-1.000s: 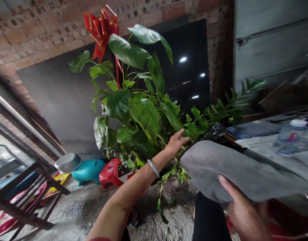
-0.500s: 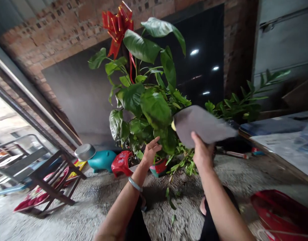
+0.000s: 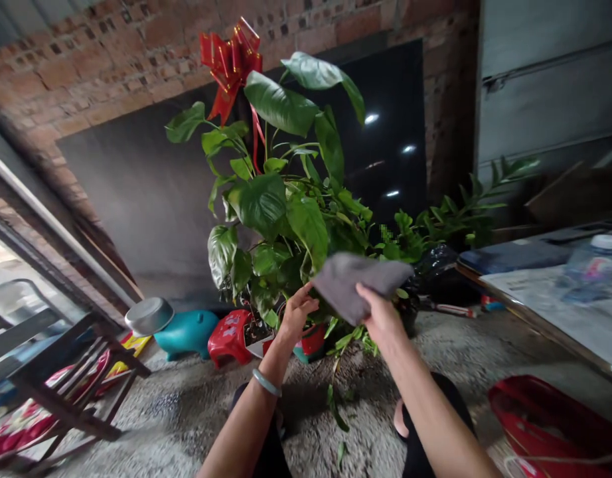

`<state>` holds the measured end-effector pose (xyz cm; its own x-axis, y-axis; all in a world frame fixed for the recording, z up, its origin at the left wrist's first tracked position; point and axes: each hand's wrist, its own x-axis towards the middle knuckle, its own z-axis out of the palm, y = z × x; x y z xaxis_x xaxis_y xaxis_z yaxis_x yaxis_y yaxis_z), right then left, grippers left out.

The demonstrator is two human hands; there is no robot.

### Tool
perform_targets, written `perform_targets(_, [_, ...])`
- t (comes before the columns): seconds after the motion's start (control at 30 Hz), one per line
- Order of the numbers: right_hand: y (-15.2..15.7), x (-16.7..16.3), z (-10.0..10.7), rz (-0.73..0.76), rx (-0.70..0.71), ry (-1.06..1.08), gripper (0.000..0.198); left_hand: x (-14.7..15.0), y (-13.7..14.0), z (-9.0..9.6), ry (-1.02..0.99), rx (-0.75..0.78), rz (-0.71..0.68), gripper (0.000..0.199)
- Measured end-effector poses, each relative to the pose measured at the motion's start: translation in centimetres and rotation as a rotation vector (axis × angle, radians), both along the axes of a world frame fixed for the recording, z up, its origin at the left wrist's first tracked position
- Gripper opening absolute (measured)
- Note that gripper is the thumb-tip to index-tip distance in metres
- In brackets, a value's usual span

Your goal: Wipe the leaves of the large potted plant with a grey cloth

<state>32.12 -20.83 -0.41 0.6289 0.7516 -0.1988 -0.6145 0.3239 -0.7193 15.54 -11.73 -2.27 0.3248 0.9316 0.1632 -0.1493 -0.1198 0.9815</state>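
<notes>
Presently, our right hand [image 3: 384, 320] grips a grey cloth [image 3: 344, 284]; our left hand [image 3: 297, 313], fingers narrowly parted, sits by its left corner, before the potted plant [image 3: 262, 203].

No text, brand, number or sign is legible. The clear bottle [image 3: 582, 275] on the bench [image 3: 545, 312] bears a label [image 3: 595, 267] with a pinkish-red mark, any wording on it being too blurred to make out. The red stool [image 3: 229, 342] carries pale print on its upper surface, too small to tell whether it is lettering or pattern, and no characters can be transcribed from it.
</notes>
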Motion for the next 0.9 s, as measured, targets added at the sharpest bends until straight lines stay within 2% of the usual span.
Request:
perform_targets(0.07, [-2.0, -0.5, -2.5, 0.065, -0.104, 0.012, 0.052, -0.3, 0.0, 0.0, 0.003, -0.016, -0.019, 0.072])
perform_targets(0.13, [-3.6, 0.4, -2.5, -0.065, -0.103, 0.037, 0.054, -0.5, -0.1, 0.0, 0.006, -0.035, -0.025, 0.076])
perform_targets(0.23, [-3.1, 3.0, 1.5, -0.384, 0.100, 0.053, 0.062, -0.3, -0.3, 0.2, -0.010, -0.052, -0.028, 0.080])
perform_targets(0.3, [-1.4, 3.8, 4.0, -0.506, 0.226, 0.041, 0.069, 0.0, -0.6, 0.3, -0.002, -0.043, -0.030, 0.080])
perform_targets(0.33, [-0.6, 3.5, 4.5, -0.494, 0.244, 0.035, 0.069, 0.1, -0.7, 0.3, 0.012, -0.033, -0.028, 0.079])
perform_targets(0.4, [0.1, 2.1, 3.3, -0.315, 0.177, 0.018, 0.063, 0.1, -0.8, 0.4, 0.034, -0.011, -0.025, 0.078])
perform_targets(0.47, [-1.0, 0.2, 0.2, -0.077, 0.016, -0.013, 0.055, -0.2, -0.8, 0.4, 0.033, -0.010, -0.033, 0.080])
perform_targets(0.53, [-3.3, -0.6, -2.9, 0.039, -0.151, -0.049, 0.053, -0.6, -0.8, 0.5, 0.028, -0.027, -0.043, 0.085])
perform_targets(0.6, [-5.5, 0.2, -3.9, -0.014, -0.224, -0.051, 0.056, -0.9, -0.8, 0.5, 0.034, -0.040, -0.051, 0.088])
perform_targets(0.63, [-6.2, 1.2, -3.4, -0.098, -0.207, -0.041, 0.057, -1.0, -0.8, 0.4, 0.040, -0.038, -0.055, 0.088])
perform_targets(0.73, [-5.3, 4.3, 0.8, -0.454, 0.030, -0.035, 0.062, -0.7, -0.8, 0.4, 0.054, -0.014, -0.066, 0.085])
perform_targets(0.8, [-3.2, 5.1, 3.1, -0.584, 0.160, -0.061, 0.067, -0.3, -0.8, 0.4, 0.064, 0.001, -0.058, 0.084])
perform_targets(0.83, [-2.1, 4.8, 3.4, -0.570, 0.158, -0.072, 0.068, -0.2, -0.8, 0.4, 0.071, 0.007, -0.050, 0.083])
perform_targets(0.9, [-1.1, 3.1, 1.7, -0.380, 0.023, -0.114, 0.066, 0.0, -0.7, 0.5, 0.092, 0.016, -0.020, 0.083])
